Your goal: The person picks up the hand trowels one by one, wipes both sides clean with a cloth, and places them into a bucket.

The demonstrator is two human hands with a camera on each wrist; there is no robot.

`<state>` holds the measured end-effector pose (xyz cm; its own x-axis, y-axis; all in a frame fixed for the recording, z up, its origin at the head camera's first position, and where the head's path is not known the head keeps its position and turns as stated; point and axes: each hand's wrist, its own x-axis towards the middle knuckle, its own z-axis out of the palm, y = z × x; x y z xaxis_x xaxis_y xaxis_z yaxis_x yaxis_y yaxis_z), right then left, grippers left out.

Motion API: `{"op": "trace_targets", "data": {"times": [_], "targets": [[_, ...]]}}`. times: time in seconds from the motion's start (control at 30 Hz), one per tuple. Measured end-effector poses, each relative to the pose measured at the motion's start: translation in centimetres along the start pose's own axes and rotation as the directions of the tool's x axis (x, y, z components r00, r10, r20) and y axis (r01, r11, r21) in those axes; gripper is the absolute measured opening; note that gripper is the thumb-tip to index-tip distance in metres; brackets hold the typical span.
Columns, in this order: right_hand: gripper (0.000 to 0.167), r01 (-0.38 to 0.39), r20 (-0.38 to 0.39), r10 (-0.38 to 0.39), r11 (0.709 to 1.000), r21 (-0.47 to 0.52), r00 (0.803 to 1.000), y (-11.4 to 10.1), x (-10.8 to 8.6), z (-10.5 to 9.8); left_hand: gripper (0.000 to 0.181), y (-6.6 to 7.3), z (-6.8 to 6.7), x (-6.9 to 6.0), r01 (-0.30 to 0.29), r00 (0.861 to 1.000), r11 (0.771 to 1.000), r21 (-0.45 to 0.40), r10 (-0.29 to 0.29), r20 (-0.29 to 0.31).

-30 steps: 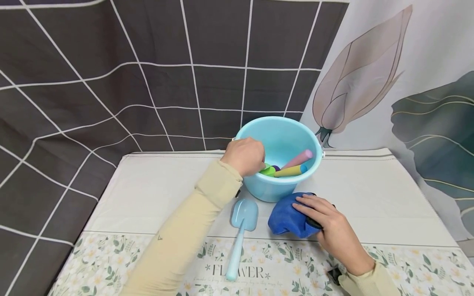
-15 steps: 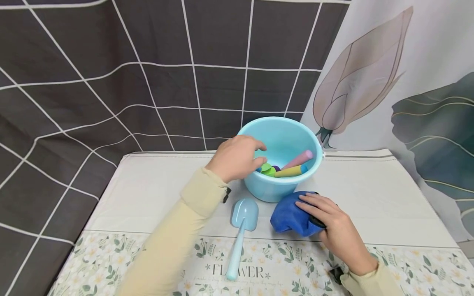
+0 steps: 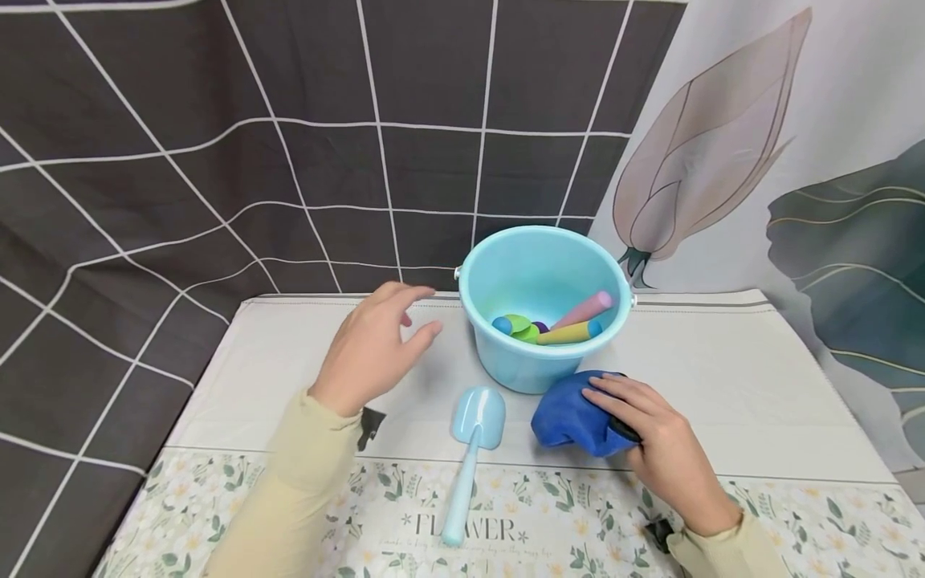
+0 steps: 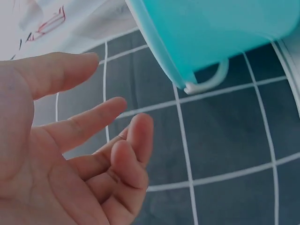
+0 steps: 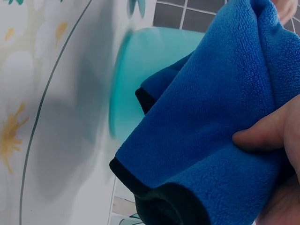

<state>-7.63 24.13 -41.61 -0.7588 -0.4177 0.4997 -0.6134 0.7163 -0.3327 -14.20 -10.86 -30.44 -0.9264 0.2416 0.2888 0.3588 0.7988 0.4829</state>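
A light blue bucket (image 3: 515,371) stands at the table's back, with several coloured pieces inside. To its left, my left hand (image 3: 377,349) hovers with fingers spread, holding nothing. In the left wrist view, that hand (image 4: 79,140) is apart from the bucket (image 4: 206,33) and its white handle (image 4: 211,84). My right hand (image 3: 663,445) grips a blue cloth (image 3: 574,416) with black edging, just in front of the bucket. The right wrist view shows the thumb (image 5: 262,133) pressing into the folded cloth (image 5: 206,122); the other fingers are mostly hidden.
A light blue toy shovel (image 3: 477,421) lies on the table, its handle toward me. In the bucket are a pink stick (image 3: 585,308), a yellow stick with a blue end (image 3: 564,334) and green pieces (image 3: 522,327). A dark grid-patterned curtain (image 3: 311,144) hangs behind.
My left hand has come out of the bucket and moved left, its fingers opening. A blue round end beside the green pieces now shows. The right hand and cloth have shifted slightly right.
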Motion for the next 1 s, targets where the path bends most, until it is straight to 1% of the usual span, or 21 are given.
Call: {"op": "trace_targets", "data": {"times": [0.13, 0.27, 0.43, 0.63, 0.73, 0.83, 0.93, 0.97, 1.0], "targets": [[0.093, -0.014, -0.001, 0.014, 1.000, 0.002, 1.000, 0.1, 0.0, -0.2, 0.042, -1.5, 0.0, -2.0, 0.032, 0.999, 0.999, 0.008, -0.032, -0.005], [0.093, -0.018, -0.014, 0.018, 1.000, 0.004, 1.000, 0.1, 0.1, -0.3, 0.042, -2.4, 0.4, -4.0, 0.080, 0.997, 0.997, 0.017, -0.080, 0.019], [0.093, -0.023, -0.035, 0.023, 1.000, 0.009, 0.999, 0.0, 0.0, -0.5, 0.043, -2.6, 1.7, -6.4, 0.147, 0.986, 0.989, 0.006, -0.148, 0.076], [0.093, -0.024, -0.041, 0.024, 1.000, 0.012, 0.999, -0.1, 0.0, -0.7, 0.047, -1.9, 4.2, -8.7, 0.217, 0.964, 0.976, 0.004, -0.215, 0.154], [0.094, -0.024, -0.037, 0.024, 1.000, 0.010, 0.999, -0.2, 0.0, -0.7, 0.051, -1.4, 5.6, -9.7, 0.227, 0.955, 0.974, -0.004, -0.222, 0.195], [0.094, -0.026, -0.032, 0.026, 1.000, 0.007, 0.999, -0.2, 0.0, -0.6, 0.057, -0.9, 7.0, -10.7, 0.204, 0.948, 0.979, -0.008, -0.196, 0.250], [0.094, -0.026, -0.030, 0.026, 1.000, 0.008, 0.999, -0.2, 0.1, -0.6, 0.064, -0.4, 8.3, -11.6, 0.168, 0.930, 0.986, -0.003, -0.157, 0.331], [0.094, -0.025, -0.029, 0.025, 1.000, 0.007, 0.999, -0.2, 0.1, -0.5, 0.067, -0.3, 8.6, -11.8, 0.155, 0.922, 0.988, 0.003, -0.146, 0.360], [0.095, -0.024, -0.028, 0.025, 1.000, 0.008, 0.999, -0.2, 0.0, -0.5, 0.065, -0.2, 8.9, -12.0, 0.148, 0.912, 0.989, 0.003, -0.138, 0.386]]}}
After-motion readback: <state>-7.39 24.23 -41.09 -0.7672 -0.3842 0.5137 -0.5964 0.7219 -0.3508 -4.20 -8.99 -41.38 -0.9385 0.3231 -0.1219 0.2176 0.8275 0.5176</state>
